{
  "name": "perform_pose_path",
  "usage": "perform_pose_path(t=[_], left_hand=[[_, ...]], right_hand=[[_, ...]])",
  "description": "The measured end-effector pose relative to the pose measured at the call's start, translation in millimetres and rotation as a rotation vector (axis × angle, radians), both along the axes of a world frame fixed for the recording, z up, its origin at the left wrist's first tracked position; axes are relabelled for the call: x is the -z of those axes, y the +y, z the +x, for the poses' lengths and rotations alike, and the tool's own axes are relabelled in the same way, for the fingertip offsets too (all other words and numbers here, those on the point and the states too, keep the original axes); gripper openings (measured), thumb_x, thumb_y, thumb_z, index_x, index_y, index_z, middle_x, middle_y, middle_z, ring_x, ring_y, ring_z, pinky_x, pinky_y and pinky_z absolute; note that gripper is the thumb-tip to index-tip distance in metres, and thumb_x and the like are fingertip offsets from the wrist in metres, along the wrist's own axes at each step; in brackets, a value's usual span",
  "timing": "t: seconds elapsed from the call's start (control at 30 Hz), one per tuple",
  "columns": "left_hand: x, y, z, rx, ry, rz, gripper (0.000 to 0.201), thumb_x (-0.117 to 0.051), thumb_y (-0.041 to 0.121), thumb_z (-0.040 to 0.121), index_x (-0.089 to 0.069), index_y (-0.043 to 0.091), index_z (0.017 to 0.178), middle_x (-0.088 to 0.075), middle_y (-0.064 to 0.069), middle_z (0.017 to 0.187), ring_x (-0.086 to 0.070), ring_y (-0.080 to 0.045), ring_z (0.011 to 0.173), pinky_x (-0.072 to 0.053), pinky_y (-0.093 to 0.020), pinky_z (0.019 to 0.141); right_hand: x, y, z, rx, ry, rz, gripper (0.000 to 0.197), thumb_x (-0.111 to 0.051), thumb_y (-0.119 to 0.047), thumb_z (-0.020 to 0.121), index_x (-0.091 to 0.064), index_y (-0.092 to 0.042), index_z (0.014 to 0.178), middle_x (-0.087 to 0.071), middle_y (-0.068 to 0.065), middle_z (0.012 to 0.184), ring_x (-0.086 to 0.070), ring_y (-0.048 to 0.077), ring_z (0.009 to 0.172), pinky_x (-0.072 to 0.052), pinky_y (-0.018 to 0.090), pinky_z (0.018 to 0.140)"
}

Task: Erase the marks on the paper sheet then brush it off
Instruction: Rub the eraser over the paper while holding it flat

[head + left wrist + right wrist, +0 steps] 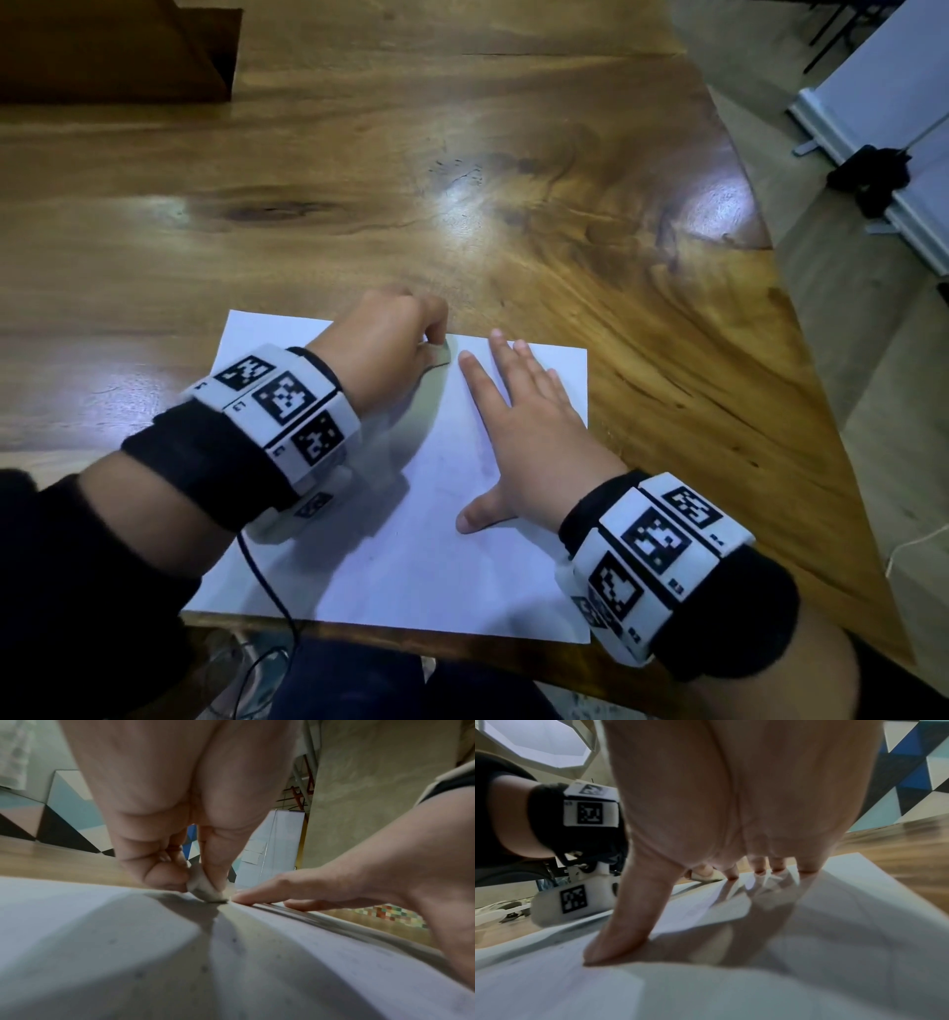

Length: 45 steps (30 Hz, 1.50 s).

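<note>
A white paper sheet [411, 539] lies on the wooden table [462, 205] near its front edge. My left hand [390, 339] pinches a small grey-white eraser [442, 354] between thumb and fingers, its tip down on the sheet's far edge. The left wrist view shows the eraser [205, 890] touching the paper [102, 953], with small dark specks scattered over the sheet. My right hand [529, 421] lies flat on the paper just right of the eraser, fingers spread and straight, thumb out to the side. In the right wrist view its thumb [621, 933] and fingertips press on the paper [808, 973].
A dark wooden box [113, 51] stands at the table's far left. The table's right edge runs diagonally, with floor and a white board stand [883, 133] beyond it. A thin black cable [267, 591] hangs from my left wrist over the paper's near edge.
</note>
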<state>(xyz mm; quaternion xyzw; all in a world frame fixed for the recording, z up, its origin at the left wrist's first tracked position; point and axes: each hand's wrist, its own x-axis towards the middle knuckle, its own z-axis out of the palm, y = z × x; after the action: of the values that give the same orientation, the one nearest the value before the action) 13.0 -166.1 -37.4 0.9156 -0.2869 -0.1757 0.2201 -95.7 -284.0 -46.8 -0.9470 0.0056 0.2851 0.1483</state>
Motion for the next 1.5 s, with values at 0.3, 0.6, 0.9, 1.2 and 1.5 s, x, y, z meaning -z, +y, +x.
perform_pose_path(t=[0.3,0.6,0.9,1.2,1.5], left_hand=[[-1,1,5,0.055,0.014,0.010,0.006,-0.062,0.016,0.079,-0.061,0.010,0.080,-0.061,-0.007,0.075,-0.054,-0.023,0.072,-0.036,-0.025,0.064],[1,4,-8,0.101,0.031,0.018,0.006,-0.062,0.017,0.079,-0.063,0.012,0.080,-0.059,-0.005,0.076,-0.053,-0.021,0.072,-0.032,-0.022,0.064],[5,24,-43,0.250,0.034,-0.006,0.009,-0.061,0.013,0.074,-0.059,0.014,0.065,-0.045,-0.004,0.068,-0.052,-0.029,0.064,-0.034,-0.028,0.059],[-1,21,-23,0.261,0.125,0.107,0.007,-0.065,0.025,0.073,-0.062,0.020,0.076,-0.054,0.011,0.059,-0.046,-0.006,0.056,-0.030,-0.008,0.050],[4,4,-20,0.233,0.017,-0.028,0.006,-0.061,0.011,0.075,-0.059,0.012,0.070,-0.050,-0.002,0.066,-0.042,-0.018,0.060,-0.022,-0.025,0.051]], right_hand=[[-1,0,-1,0.003,0.003,0.007,0.138,-0.081,-0.053,0.061,0.022,-0.023,0.147,0.038,0.002,0.150,0.032,0.020,0.139,0.014,0.036,0.115],[-1,0,0,-0.001,0.011,-0.001,0.137,-0.080,-0.054,0.062,0.024,-0.023,0.147,0.039,0.002,0.149,0.033,0.020,0.138,0.015,0.036,0.114],[-2,0,0,0.016,0.012,0.021,0.137,-0.080,-0.053,0.062,0.023,-0.023,0.147,0.039,0.001,0.150,0.032,0.019,0.139,0.014,0.034,0.115],[-5,-1,0,0.039,0.017,0.055,0.141,-0.083,-0.049,0.060,0.023,-0.015,0.146,0.036,-0.001,0.151,0.030,0.016,0.140,0.007,0.035,0.118],[-1,-2,-2,0.023,-0.006,0.031,0.142,-0.081,-0.054,0.059,0.024,-0.015,0.146,0.036,-0.001,0.151,0.030,0.017,0.140,0.010,0.035,0.117]])
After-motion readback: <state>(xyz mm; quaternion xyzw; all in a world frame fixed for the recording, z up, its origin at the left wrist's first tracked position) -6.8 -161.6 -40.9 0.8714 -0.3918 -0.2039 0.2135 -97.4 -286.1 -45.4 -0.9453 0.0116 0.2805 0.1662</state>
